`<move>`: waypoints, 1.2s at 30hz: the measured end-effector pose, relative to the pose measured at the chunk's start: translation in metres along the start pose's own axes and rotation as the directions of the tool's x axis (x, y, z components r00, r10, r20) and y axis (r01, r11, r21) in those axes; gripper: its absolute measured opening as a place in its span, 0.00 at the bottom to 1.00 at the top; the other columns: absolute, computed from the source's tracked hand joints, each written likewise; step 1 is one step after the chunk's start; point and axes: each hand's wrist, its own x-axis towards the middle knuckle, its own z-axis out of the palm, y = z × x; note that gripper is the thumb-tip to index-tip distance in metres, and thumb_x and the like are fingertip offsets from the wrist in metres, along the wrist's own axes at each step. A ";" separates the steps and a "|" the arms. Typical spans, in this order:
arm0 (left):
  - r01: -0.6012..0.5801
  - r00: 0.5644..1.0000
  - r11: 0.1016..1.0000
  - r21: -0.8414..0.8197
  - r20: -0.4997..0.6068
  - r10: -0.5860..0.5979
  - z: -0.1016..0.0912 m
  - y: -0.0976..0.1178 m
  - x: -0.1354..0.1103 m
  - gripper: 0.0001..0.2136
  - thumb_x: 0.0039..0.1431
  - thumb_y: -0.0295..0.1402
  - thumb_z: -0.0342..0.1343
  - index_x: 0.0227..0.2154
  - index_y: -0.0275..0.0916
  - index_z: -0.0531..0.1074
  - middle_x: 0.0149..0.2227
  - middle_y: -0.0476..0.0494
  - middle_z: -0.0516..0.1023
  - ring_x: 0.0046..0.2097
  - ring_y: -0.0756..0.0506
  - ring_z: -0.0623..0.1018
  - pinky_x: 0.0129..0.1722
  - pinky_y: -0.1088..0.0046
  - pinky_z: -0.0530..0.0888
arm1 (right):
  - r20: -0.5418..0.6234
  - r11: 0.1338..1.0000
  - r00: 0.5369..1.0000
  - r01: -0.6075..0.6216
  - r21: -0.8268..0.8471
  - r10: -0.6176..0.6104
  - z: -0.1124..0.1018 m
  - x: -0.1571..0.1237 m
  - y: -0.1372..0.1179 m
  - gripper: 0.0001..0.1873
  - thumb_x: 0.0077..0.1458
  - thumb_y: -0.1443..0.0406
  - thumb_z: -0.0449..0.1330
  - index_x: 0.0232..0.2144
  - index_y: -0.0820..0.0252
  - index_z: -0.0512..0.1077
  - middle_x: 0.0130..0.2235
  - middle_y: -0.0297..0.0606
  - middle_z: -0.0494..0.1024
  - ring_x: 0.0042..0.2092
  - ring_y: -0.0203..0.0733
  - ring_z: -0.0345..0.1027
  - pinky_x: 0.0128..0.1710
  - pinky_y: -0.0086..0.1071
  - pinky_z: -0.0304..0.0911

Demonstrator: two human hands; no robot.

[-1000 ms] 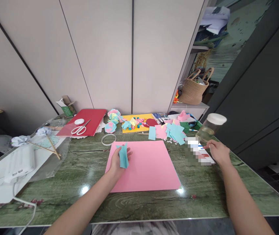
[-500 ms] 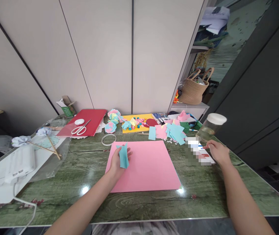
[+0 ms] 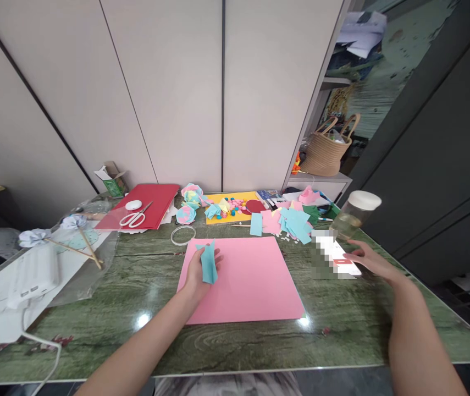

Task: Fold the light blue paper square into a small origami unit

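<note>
Over the left part of a pink paper sheet (image 3: 255, 286), my left hand (image 3: 194, 275) holds a folded piece of light blue paper (image 3: 209, 264) between the thumb and palm, its other fingers loosely spread behind. At the right of the table, my right hand (image 3: 372, 259) is at the edge of a phone (image 3: 345, 265) with a lit screen. Part of that phone is pixelated. The fingers of this hand are stretched out and apart, with nothing held in them. Just behind it stands a clear bottle (image 3: 348, 217) with a white lid.
Blue and pink paper pieces (image 3: 296, 224) lie beyond the sheet, beside a yellow sheet (image 3: 212, 220) with small coloured balls. Paper flowers (image 3: 186, 213), a ring (image 3: 183, 236) and scissors (image 3: 134, 218) on a red folder (image 3: 158, 201) are further left. A white power bank (image 3: 37, 275) trails a cable.
My right hand has shifted slightly from a pointing pose over the phone to its right edge, fingers more spread. The phone screen shows different content. My left hand stays still with the blue paper.
</note>
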 end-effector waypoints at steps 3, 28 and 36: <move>0.006 1.000 1.000 0.008 0.002 -0.006 0.000 0.000 0.001 0.10 0.52 0.34 0.46 0.33 0.36 0.68 0.35 0.41 0.74 0.28 0.48 0.75 0.23 0.76 0.68 | 0.219 0.992 0.975 -0.001 0.122 -0.027 -0.004 -0.009 0.003 0.38 0.41 0.51 0.56 0.54 0.57 0.53 0.28 0.36 0.73 0.31 0.44 0.68 0.29 0.29 0.59; -0.001 1.000 1.000 0.010 0.004 0.001 0.000 0.001 0.001 0.10 0.51 0.34 0.46 0.34 0.37 0.67 0.34 0.42 0.74 0.27 0.48 0.75 0.22 0.75 0.67 | 0.317 0.985 0.947 -0.013 0.171 -0.043 -0.002 -0.005 0.011 0.31 0.36 0.54 0.60 0.45 0.57 0.64 0.28 0.39 0.74 0.30 0.43 0.67 0.27 0.29 0.57; -0.003 1.000 1.000 0.010 0.009 0.003 0.001 0.002 0.000 0.10 0.52 0.34 0.46 0.34 0.36 0.67 0.35 0.41 0.73 0.27 0.48 0.75 0.22 0.75 0.67 | -0.070 0.995 0.997 -0.023 -0.095 0.016 0.012 0.014 0.001 0.21 0.48 0.49 0.45 0.33 0.56 0.68 0.33 0.40 0.75 0.33 0.44 0.67 0.30 0.30 0.56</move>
